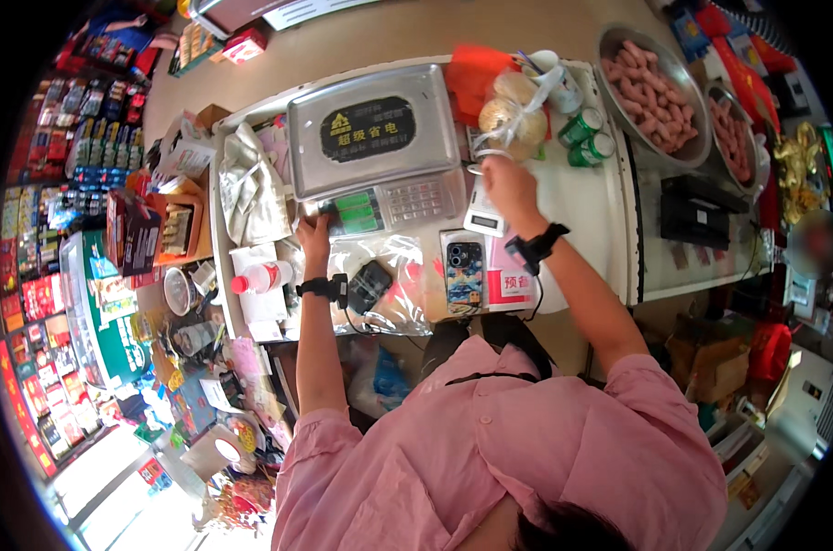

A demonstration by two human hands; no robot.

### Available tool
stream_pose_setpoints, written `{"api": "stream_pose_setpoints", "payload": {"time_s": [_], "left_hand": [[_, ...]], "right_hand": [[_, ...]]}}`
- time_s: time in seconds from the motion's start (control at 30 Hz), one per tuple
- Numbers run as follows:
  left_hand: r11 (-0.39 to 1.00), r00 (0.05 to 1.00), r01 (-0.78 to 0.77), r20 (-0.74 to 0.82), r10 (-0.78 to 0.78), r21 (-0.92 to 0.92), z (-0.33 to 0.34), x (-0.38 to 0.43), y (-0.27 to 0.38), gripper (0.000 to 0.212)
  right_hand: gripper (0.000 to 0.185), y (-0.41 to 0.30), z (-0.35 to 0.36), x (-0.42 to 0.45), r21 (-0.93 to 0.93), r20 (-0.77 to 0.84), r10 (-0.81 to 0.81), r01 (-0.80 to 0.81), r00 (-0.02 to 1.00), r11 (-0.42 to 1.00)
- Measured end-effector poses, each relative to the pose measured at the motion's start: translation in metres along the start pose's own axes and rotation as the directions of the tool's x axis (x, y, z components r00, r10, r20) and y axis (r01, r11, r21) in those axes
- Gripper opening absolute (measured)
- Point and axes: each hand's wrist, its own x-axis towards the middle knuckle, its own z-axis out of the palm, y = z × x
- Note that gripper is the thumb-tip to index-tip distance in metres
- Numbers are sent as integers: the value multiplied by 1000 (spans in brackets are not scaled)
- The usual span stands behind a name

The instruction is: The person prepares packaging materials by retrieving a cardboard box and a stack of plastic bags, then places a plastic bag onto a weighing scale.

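An electronic pricing scale with a metal pan, a green-lit display and a keypad stands on the counter. At its front left corner, my left hand touches the edge beside the display. My right hand, fingers curled, is over the upper part of a small white device with a grey screen. Whether it grips that device is hidden. Just beyond the fingers is a knotted clear plastic bag of round, tan items. Both wrists wear black straps with a small unit and cable.
A phone in a patterned case and a black device lie near the front edge. A red-capped bottle and white cloth bag are left. Green cans, a mug and a bowl of sausage-like pieces are right.
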Motion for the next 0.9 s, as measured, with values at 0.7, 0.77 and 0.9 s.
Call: {"api": "stream_pose_setpoints", "payload": {"time_s": [0.7,0.77,0.9], "left_hand": [[772,758,-573,181,627,-275,-79,-216,274,65],[706,674,-678,210,708,-205,-72,-218,303,66],[738,707,-674,273,652,-18,-60,-217,307,40]], "right_hand": [[25,-67,-131,-13,-10,-96,-406,407,909,913],[26,-97,-120,-43,113,-68,-425,430,903,896],[24,-138,-106,-81,229,-97,-524,531,846,816]]}}
